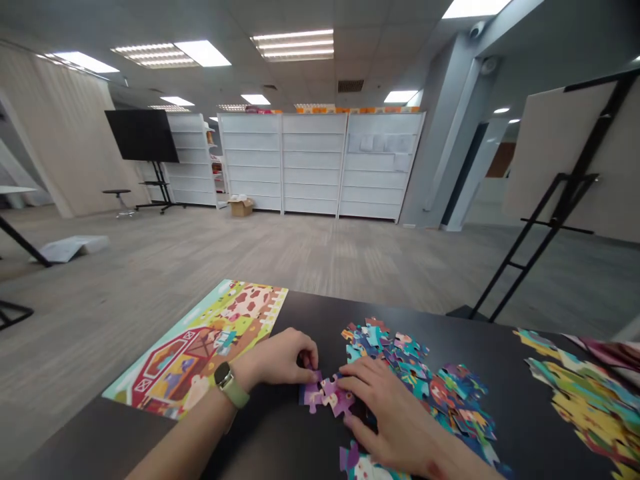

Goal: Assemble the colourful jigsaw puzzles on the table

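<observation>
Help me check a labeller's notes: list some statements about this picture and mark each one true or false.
1. The left hand and the right hand are both at the purple puzzle pieces. True.
2. The watch is on the right wrist. False: the watch is on the left wrist.
3. The yellow pieces lie to the right of the blue pieces. True.
4. The table is white. False: the table is black.
5. The farm picture lies to the left of the purple puzzle pieces. True.
6. The cardboard box is on the table. False: the cardboard box stands on the floor.
</observation>
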Motion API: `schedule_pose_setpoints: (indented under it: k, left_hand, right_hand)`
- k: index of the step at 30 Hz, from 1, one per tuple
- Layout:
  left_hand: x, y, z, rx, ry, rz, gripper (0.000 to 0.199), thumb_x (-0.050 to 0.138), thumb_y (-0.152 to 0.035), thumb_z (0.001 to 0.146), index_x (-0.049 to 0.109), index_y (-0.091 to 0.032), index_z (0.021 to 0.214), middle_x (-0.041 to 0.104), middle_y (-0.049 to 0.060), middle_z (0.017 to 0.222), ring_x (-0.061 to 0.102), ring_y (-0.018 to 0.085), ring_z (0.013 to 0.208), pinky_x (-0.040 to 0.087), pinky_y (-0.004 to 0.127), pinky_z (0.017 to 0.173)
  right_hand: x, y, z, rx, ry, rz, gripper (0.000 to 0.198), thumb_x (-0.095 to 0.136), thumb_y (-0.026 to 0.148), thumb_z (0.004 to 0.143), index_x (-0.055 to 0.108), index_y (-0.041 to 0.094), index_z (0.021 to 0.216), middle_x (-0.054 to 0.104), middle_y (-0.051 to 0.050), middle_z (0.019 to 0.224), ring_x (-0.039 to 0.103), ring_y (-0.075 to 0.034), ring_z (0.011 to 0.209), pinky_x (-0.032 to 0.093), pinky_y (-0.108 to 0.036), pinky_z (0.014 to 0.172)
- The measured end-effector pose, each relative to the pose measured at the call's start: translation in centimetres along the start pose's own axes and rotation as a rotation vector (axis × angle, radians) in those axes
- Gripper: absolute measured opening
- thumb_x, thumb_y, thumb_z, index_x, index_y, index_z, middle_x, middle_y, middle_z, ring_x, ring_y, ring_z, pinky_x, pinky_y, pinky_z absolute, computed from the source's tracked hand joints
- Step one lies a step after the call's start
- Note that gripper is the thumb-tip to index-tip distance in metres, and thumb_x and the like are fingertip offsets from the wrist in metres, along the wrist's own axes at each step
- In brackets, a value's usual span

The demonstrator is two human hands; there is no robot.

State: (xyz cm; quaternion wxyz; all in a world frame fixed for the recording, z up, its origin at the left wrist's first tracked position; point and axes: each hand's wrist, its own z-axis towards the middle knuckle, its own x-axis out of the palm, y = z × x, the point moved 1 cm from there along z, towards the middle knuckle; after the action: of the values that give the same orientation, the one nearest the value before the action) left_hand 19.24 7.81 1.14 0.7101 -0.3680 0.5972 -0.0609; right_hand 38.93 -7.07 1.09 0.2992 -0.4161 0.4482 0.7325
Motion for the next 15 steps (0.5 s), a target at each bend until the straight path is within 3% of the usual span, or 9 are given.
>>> schedule_pose_setpoints:
  k: [9, 15]
  left_hand:
    - [-0.1, 0.0, -0.2, -0.082, 0.075, -0.023, 0.014, 0.078, -0.032, 0.075, 0.074, -0.019, 0.074, 0.069, -0.002, 0.065, 0.062, 0.012, 0.059, 0.041, 0.018, 0.052]
    - [0.0, -0.5, -0.2, -0.095, 0.087, -0.004, 0.020, 0.082, -0.036, 0.073, 0.073, -0.019, 0.068, 0.065, -0.004, 0.060, 0.058, 0.010, 0.054, 0.036, 0.018, 0.048]
  right_hand:
    - [0.6, -0.7, 0.3, -0.002, -0.052, 0.047, 0.026, 0.057, 0.014, 0.090, 0.072, 0.026, 0.107, 0.070, -0.006, 0.108, 0.063, -0.022, 0.100, 0.052, -0.040, 0.090]
    - [0.9, -1.0, 0.1, 0.000, -0.086, 0.052, 0.028, 0.055, 0.011, 0.091, 0.071, 0.025, 0.107, 0.067, -0.007, 0.111, 0.064, -0.022, 0.102, 0.054, -0.036, 0.088]
